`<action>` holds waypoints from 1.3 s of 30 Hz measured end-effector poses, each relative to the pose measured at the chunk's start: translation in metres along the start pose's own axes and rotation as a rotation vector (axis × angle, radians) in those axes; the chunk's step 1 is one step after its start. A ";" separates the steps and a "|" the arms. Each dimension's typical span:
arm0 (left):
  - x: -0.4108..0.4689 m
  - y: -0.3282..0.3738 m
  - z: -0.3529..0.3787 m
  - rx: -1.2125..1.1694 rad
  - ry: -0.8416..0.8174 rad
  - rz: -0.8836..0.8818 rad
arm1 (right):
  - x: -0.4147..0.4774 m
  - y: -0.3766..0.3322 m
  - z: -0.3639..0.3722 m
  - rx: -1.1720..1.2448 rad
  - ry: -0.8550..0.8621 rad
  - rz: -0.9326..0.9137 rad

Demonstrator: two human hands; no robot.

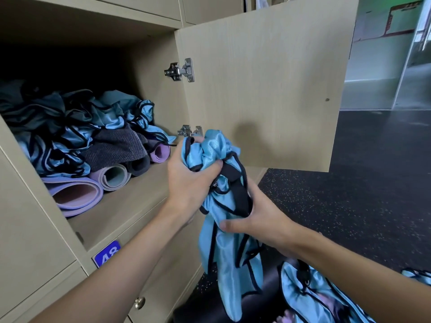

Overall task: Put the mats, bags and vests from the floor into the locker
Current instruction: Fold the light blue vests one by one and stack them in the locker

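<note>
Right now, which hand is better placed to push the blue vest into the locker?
Probably the left. The left hand grips the bunched top of the blue vest beside the locker opening; the right hand holds it lower and farther out.

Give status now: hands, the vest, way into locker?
Left hand, right hand both grip blue vest. Vest bunched, outside open locker. Door stands wide, way in free.

Vest [229,264] (bunched): L hand [190,183], R hand [263,220]

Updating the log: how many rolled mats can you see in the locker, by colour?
Purple: 3 (large front mat, pale mat, small mat)
Dark grey: 1 (grey mat)
Total: 4
</note>
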State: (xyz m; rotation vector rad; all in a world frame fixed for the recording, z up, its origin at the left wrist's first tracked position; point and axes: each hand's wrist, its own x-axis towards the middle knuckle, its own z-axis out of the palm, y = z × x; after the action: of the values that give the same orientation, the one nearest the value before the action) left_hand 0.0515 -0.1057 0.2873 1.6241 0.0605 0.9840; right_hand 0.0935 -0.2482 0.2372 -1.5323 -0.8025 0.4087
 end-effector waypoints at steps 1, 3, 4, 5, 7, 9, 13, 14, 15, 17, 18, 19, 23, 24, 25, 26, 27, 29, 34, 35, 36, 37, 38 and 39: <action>0.005 -0.002 -0.005 0.047 0.030 0.041 | 0.000 0.000 -0.002 -0.026 0.035 0.038; 0.012 -0.006 -0.015 0.218 0.076 0.146 | 0.001 -0.002 -0.007 -0.020 0.105 0.060; 0.013 -0.010 -0.020 0.321 0.076 0.187 | 0.002 -0.004 -0.009 0.014 0.143 0.032; 0.012 -0.015 -0.023 0.417 0.061 0.213 | 0.003 -0.008 -0.010 0.045 0.183 -0.012; 0.005 -0.023 -0.021 0.508 -0.010 0.200 | 0.005 -0.014 -0.009 0.044 0.283 -0.113; -0.004 -0.023 -0.010 0.443 -0.113 0.129 | 0.008 -0.015 -0.007 -0.062 0.409 -0.198; -0.014 -0.008 0.009 0.123 -0.270 -0.083 | 0.010 -0.015 -0.003 -0.181 0.488 -0.261; -0.015 -0.006 0.010 0.052 -0.307 -0.160 | 0.010 -0.016 -0.002 -0.190 0.479 -0.283; -0.017 -0.005 0.011 0.011 -0.330 -0.207 | 0.010 -0.017 -0.001 -0.203 0.457 -0.306; -0.018 -0.008 0.010 -0.008 -0.310 -0.228 | 0.009 -0.019 0.000 -0.255 0.373 -0.366; -0.018 -0.009 0.010 -0.021 -0.267 -0.235 | 0.010 -0.017 0.000 -0.295 0.312 -0.388; -0.017 -0.008 0.009 -0.034 -0.215 -0.248 | 0.010 -0.015 -0.001 -0.330 0.243 -0.374; -0.012 -0.009 0.004 0.005 -0.042 -0.166 | 0.002 -0.010 -0.008 -0.089 0.059 -0.181; -0.009 -0.009 0.002 0.004 -0.022 -0.123 | 0.001 -0.006 -0.008 0.003 0.048 -0.131; -0.008 -0.008 0.002 0.001 -0.015 -0.075 | 0.001 -0.001 -0.007 0.083 0.039 -0.080; -0.007 -0.008 0.001 0.011 -0.027 -0.016 | 0.000 0.002 -0.005 0.165 0.020 -0.019; -0.007 -0.008 0.001 0.040 -0.051 0.042 | 0.000 0.002 -0.003 0.235 -0.013 0.044; -0.008 -0.011 -0.001 0.148 -0.126 0.145 | 0.002 -0.001 0.001 0.388 -0.068 0.101; -0.012 -0.020 -0.007 0.265 -0.287 0.187 | 0.010 -0.018 0.002 0.445 0.077 -0.028; -0.013 -0.022 -0.007 0.275 -0.334 0.184 | 0.010 -0.016 0.004 0.372 0.083 -0.052; -0.015 -0.024 -0.007 0.294 -0.388 0.167 | 0.010 -0.015 0.008 0.320 0.089 -0.064; -0.016 -0.026 -0.007 0.307 -0.439 0.136 | 0.010 -0.014 0.011 0.285 0.098 -0.077; -0.017 -0.028 -0.007 0.341 -0.475 0.117 | 0.011 -0.013 0.015 0.255 0.111 -0.101; -0.018 -0.030 -0.008 0.374 -0.500 0.113 | 0.012 -0.013 0.019 0.224 0.134 -0.126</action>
State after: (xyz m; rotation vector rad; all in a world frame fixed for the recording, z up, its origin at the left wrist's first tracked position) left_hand 0.0489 -0.0993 0.2520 2.1999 -0.2007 0.6476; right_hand 0.0861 -0.2270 0.2493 -1.2792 -0.7186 0.2893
